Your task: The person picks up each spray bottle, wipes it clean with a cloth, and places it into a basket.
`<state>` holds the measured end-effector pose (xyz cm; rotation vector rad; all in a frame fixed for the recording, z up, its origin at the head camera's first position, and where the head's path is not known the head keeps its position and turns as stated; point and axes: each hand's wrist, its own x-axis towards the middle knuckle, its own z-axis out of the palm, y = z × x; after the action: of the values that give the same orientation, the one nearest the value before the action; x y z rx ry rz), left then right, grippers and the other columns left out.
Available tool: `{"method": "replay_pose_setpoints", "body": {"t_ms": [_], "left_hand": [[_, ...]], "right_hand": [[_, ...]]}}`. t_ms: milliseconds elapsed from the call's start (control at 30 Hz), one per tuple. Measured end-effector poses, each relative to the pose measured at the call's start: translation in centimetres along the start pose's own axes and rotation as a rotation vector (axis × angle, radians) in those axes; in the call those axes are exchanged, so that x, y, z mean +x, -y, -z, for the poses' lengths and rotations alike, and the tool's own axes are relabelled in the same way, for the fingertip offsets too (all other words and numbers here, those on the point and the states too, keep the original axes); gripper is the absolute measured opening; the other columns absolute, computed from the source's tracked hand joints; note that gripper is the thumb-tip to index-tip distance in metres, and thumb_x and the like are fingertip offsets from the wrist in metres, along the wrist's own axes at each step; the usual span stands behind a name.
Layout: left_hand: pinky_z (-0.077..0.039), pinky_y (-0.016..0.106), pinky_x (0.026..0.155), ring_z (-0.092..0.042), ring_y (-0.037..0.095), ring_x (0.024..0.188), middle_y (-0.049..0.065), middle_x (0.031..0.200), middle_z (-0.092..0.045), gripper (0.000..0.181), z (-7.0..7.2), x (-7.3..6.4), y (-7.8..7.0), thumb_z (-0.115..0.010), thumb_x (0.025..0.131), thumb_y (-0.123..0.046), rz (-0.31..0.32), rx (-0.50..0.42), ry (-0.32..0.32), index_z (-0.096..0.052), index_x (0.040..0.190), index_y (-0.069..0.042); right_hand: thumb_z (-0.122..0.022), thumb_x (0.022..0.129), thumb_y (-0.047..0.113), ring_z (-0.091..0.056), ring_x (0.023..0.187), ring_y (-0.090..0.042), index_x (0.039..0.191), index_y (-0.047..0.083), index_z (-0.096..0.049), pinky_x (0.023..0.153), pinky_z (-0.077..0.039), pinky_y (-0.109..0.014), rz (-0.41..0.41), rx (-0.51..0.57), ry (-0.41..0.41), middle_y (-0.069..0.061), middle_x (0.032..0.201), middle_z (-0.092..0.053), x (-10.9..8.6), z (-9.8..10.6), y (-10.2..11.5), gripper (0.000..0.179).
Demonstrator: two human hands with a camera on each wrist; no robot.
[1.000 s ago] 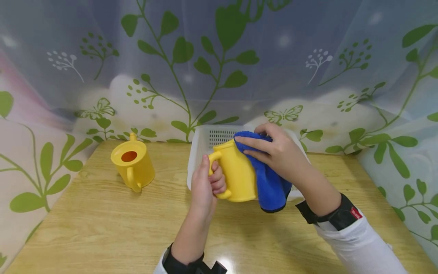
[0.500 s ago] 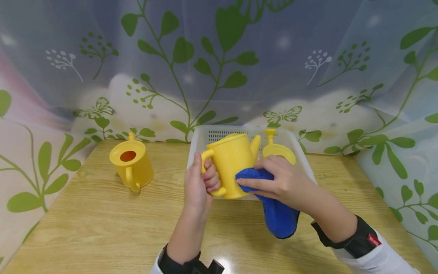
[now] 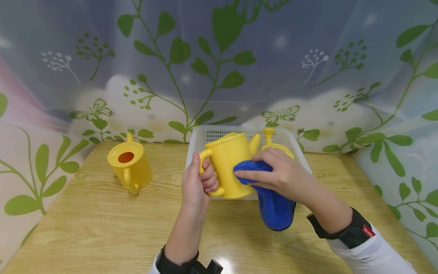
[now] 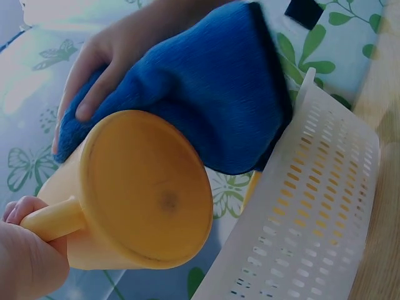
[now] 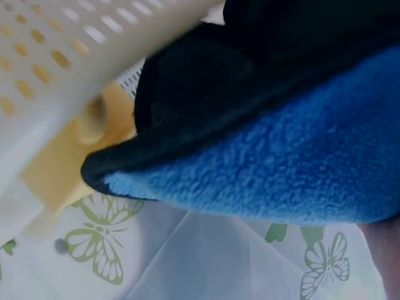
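My left hand grips the handle of a yellow watering can, held tilted over the front of a white basket. Fingers of my right hand hold a blue cloth against the can's lower right side, and its loose end hangs down. In the left wrist view, the round base of the watering can faces the camera, with a dark spot near its middle. The cloth fills much of the right wrist view and hides most of that hand.
The white perforated basket stands at the back of the wooden table. Inside it is another yellow watering can, partly behind my right hand. A third watering can stands upright at the left. A leaf-patterned curtain closes off the back.
My right hand has brought the cloth down from the can's upper right to its lower side, uncovering the spout. The held can has shifted slightly left.
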<state>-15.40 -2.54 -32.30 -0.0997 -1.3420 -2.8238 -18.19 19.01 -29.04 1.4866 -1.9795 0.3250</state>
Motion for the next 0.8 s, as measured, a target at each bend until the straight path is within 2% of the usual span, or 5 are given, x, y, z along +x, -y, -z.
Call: {"method": "replay_pose_setpoints", "body": {"t_ms": [300,467,567,667,800], "left_hand": [[-0.020,0.015,0.042,-0.027,0.000,0.039,-0.010,0.051,-0.026,0.043,0.0,-0.2,-0.1,-0.020,0.106,-0.038,0.030,-0.015,0.026,-0.036,0.074,-0.015],[-0.020,0.016,0.043,-0.027,0.000,0.041,-0.009,0.052,-0.026,0.044,0.0,-0.3,0.1,-0.019,0.106,-0.040,0.038,-0.004,0.032,-0.036,0.075,-0.014],[-0.020,0.016,0.044,-0.027,0.000,0.041,-0.009,0.052,-0.026,0.044,-0.1,-0.3,0.3,-0.019,0.106,-0.040,0.041,-0.004,0.033,-0.036,0.075,-0.014],[-0.019,0.016,0.044,-0.026,0.000,0.040,-0.009,0.052,-0.025,0.044,-0.2,-0.2,0.3,-0.019,0.106,-0.039,0.040,-0.013,0.031,-0.037,0.075,-0.014],[-0.020,0.015,0.043,-0.027,0.000,0.040,-0.009,0.052,-0.026,0.043,-0.2,-0.1,0.2,-0.019,0.106,-0.038,0.037,-0.027,0.026,-0.037,0.075,-0.015]], "right_hand": [[-0.053,0.098,0.033,-0.052,0.082,-0.024,0.113,0.015,-0.071,0.071,-0.047,-0.033,-0.032,0.006,-0.117,-0.015,0.097,-0.057,2.7,-0.2,-3.0,0.030],[-0.048,0.100,0.034,-0.051,0.081,-0.024,0.115,0.013,-0.070,0.069,-0.046,-0.034,-0.129,0.017,-0.136,-0.016,0.096,-0.056,3.1,-0.5,-3.8,0.034],[-0.048,0.100,0.035,-0.051,0.079,-0.024,0.114,0.012,-0.070,0.066,-0.046,-0.034,-0.159,0.024,-0.153,-0.017,0.096,-0.056,3.0,-0.7,-4.0,0.035],[-0.050,0.099,0.034,-0.050,0.079,-0.024,0.113,0.012,-0.070,0.066,-0.045,-0.034,-0.127,0.033,-0.168,-0.017,0.096,-0.055,2.7,-0.8,-4.1,0.033],[-0.053,0.098,0.032,-0.050,0.079,-0.024,0.112,0.012,-0.070,0.067,-0.044,-0.034,-0.043,0.049,-0.183,-0.017,0.096,-0.056,2.2,-0.8,-4.1,0.030]]}}
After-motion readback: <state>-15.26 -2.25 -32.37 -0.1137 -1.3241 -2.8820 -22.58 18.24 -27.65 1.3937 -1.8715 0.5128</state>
